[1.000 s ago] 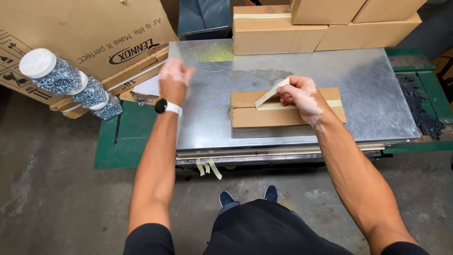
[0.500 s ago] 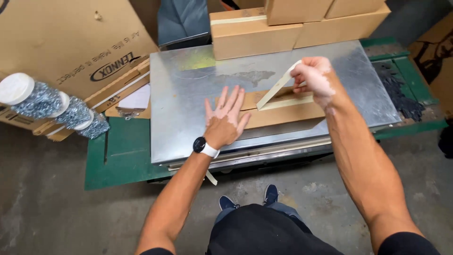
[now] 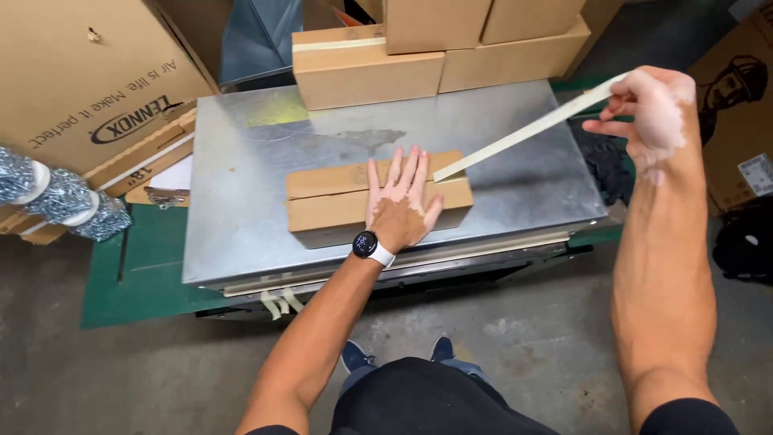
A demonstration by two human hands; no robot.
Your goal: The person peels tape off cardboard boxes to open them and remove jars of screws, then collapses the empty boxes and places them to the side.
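A long flat brown cardboard box (image 3: 338, 201) lies lengthwise near the middle of a dull grey sheet-metal tabletop (image 3: 233, 201). A strip of pale beige paper tape (image 3: 527, 129) is being peeled off its top seam: the strip runs taut and straight from the box's upper right part, toward about two o'clock, up to the right hand (image 3: 652, 113). Most of the seam appears already bared, and only the end near the box's right edge is seen to cling. The step in hand is judged to be the stripping of the sealing tape, close to its end.

The left hand (image 3: 400, 205) is laid flat on the right half of the box lid, fingers spread and pointing to twelve o'clock, with nothing grasped; the box is pressed down by it. A dark wristwatch with a white band (image 3: 369, 246) is worn on that wrist. The right hand is raised well apart from the box, out past the table's right edge, and the free end of the tape is pinched between thumb and fingertips.

For the last of the strip to come free, a continued pull along the same line would probably be called for, with the box held firmly so that it is not dragged or lifted.

At twelve o'clock from the box, plain brown cartons (image 3: 366, 68) are stacked at the table's far edge. At nine o'clock, past the table's edge, clear jars of silvery screws (image 3: 64, 201) lie against a large printed cardboard carton (image 3: 72, 72).
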